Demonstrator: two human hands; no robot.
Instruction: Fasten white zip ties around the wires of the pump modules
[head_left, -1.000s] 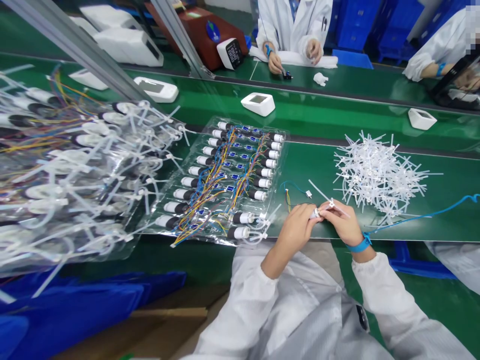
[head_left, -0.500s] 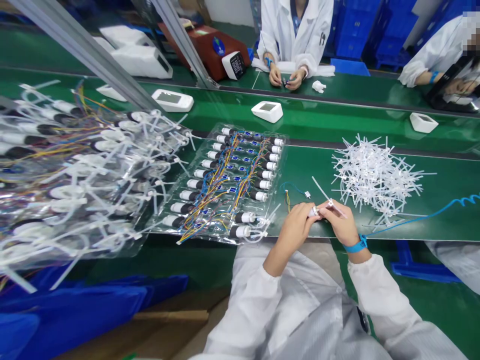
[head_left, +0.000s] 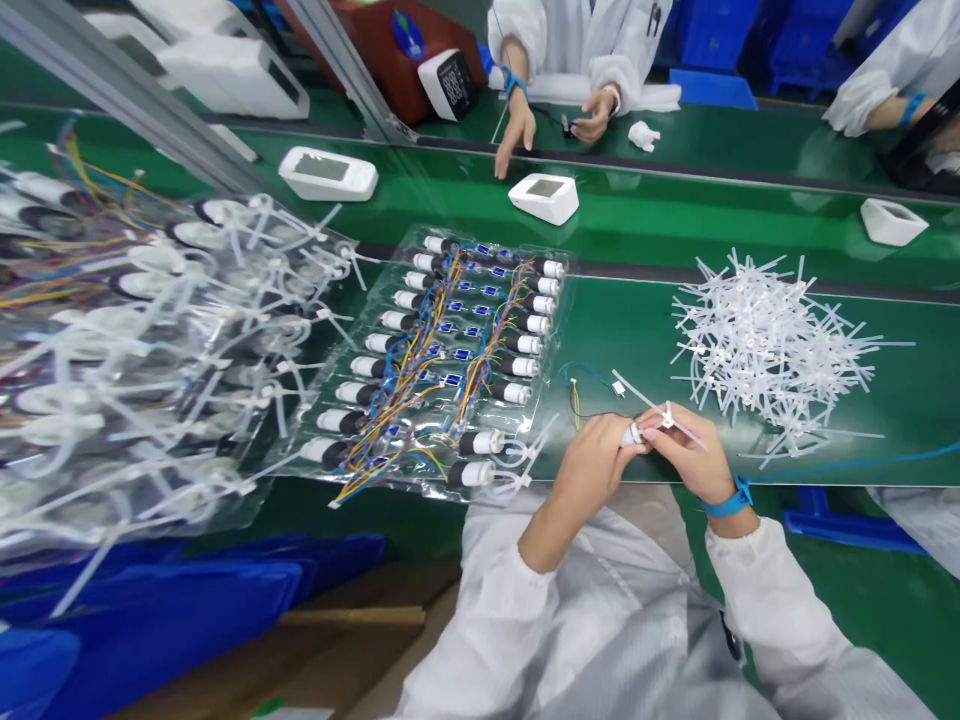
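Near the front edge of the green table, my left hand [head_left: 592, 462] is closed around a small white cylindrical part [head_left: 632, 434] with wires trailing beyond it to a small connector [head_left: 618, 388]. Touching the end of that part, my right hand [head_left: 691, 452] pinches a looped white tube with a cable tie [head_left: 667, 414] on it. To the left, rows of black-and-white cylinders with coloured wires [head_left: 465, 328] lie in a clear plastic tray. A pile of white tubes with ties [head_left: 772, 350] lies to the right.
More tubed, wired parts [head_left: 172, 330] are heaped at the left. White devices [head_left: 545, 197] stand on the green strip behind. Across it are a co-worker's hands [head_left: 517, 130]. A blue coiled cord [head_left: 847, 463] runs right from my wristband, and a metal post [head_left: 345, 70] rises at upper left.
The view has shifted slightly. My hands keep hold of the white part and the tube. The co-worker's hands have separated, one now reaching towards the middle white device.
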